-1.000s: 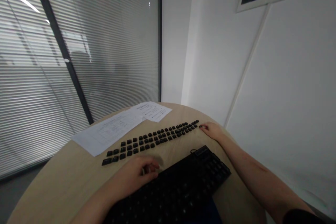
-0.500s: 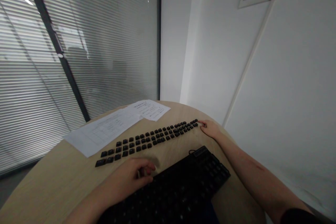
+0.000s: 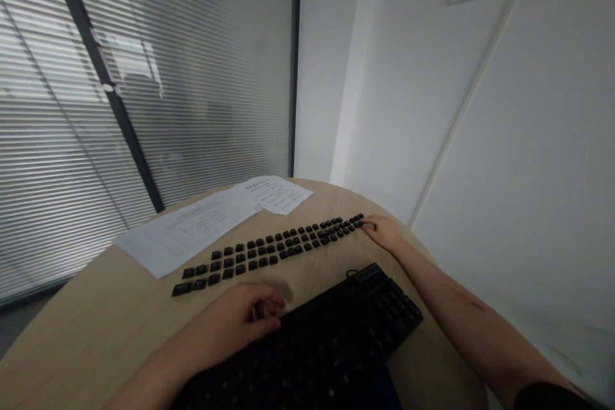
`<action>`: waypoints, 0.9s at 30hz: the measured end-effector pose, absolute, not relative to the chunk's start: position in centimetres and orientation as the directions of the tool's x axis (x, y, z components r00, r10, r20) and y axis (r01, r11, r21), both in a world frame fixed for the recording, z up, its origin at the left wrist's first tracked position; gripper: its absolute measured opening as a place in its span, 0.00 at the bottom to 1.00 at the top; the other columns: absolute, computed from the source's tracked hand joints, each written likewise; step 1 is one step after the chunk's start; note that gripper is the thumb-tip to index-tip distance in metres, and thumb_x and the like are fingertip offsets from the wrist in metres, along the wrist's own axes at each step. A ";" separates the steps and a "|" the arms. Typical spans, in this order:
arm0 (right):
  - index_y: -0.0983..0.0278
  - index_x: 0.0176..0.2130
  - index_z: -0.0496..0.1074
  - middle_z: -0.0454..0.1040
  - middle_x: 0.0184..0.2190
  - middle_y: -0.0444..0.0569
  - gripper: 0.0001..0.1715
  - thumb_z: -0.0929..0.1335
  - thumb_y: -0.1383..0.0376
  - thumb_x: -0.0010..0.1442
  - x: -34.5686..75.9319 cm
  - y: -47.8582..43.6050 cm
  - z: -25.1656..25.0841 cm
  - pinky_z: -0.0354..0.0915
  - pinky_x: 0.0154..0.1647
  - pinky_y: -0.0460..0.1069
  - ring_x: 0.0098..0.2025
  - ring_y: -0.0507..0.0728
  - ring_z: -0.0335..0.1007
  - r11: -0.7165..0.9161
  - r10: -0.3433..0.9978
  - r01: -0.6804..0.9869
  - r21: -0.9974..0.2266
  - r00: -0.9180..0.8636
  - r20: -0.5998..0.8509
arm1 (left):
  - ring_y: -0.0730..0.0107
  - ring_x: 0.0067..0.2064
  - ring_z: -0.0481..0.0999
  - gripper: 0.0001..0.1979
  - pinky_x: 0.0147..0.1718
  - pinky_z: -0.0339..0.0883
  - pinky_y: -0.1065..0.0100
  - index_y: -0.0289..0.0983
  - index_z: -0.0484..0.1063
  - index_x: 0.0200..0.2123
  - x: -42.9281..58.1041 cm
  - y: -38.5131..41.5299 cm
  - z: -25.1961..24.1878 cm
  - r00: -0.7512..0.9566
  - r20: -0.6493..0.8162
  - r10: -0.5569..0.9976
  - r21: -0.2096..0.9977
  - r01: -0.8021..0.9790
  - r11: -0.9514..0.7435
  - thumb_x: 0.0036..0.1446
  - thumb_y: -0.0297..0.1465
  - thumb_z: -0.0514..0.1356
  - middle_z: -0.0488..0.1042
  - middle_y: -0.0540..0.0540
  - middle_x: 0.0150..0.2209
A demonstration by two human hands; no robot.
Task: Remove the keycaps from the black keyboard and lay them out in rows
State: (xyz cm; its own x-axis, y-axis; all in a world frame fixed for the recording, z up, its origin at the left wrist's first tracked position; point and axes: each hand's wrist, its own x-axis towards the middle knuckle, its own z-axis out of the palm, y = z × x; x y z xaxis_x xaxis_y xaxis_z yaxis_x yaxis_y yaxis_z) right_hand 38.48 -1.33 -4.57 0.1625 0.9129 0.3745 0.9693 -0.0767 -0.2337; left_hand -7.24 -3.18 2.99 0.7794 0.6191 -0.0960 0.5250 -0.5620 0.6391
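Head view: end keycap at tip of right-hand grip.

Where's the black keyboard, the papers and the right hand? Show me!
Black keyboard (image 3: 317,343), head view: its middle.
Papers (image 3: 189,234), head view: the left sheet.
Right hand (image 3: 383,232), head view: back of the hand.

Dim light, but seemingly office: glass partition with blinds, keyboard, printed sheets on rounded table.

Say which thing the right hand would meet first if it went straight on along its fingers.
Probably the end keycap of the rows: the right hand points towards it, so close that they may already touch; the picture leaves that unclear.
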 end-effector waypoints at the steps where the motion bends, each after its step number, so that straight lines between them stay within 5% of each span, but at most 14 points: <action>1: 0.58 0.53 0.82 0.83 0.53 0.50 0.18 0.68 0.62 0.68 38.5 -1.3 -4.6 0.71 0.56 0.54 0.52 0.61 0.79 -0.091 0.915 0.969 -0.230 0.173 0.364 | 0.62 0.40 0.78 0.14 0.39 0.68 0.66 0.41 0.81 0.44 -7.3 -3.2 2.9 0.779 -0.094 0.620 0.641 0.524 -0.561 0.56 0.37 0.62 0.81 0.47 0.39; 9: 0.57 0.52 0.83 0.85 0.49 0.51 0.18 0.68 0.59 0.68 39.2 -1.7 -4.3 0.72 0.53 0.54 0.50 0.63 0.80 -0.210 0.901 0.952 -0.221 0.276 0.334 | 0.62 0.40 0.78 0.14 0.39 0.68 0.65 0.42 0.81 0.44 -7.4 -3.1 2.6 0.777 -0.091 0.622 0.654 0.518 -0.551 0.56 0.38 0.62 0.81 0.47 0.39; 27: 0.56 0.50 0.84 0.85 0.48 0.49 0.16 0.68 0.62 0.67 39.2 -0.8 -4.9 0.72 0.53 0.55 0.48 0.62 0.81 -0.181 0.893 0.943 -0.279 0.276 0.355 | 0.62 0.39 0.79 0.16 0.39 0.68 0.65 0.43 0.81 0.46 -7.3 -3.1 2.6 0.777 -0.105 0.620 0.668 0.517 -0.535 0.56 0.39 0.63 0.82 0.47 0.39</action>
State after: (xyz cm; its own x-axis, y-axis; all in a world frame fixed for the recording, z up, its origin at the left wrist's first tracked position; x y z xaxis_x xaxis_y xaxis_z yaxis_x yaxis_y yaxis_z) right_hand 39.16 -0.76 -4.89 0.2764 0.8929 0.3554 0.9431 -0.1808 -0.2791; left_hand -7.28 -3.13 2.56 0.7774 0.6202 -0.1049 0.5169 -0.5349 0.6684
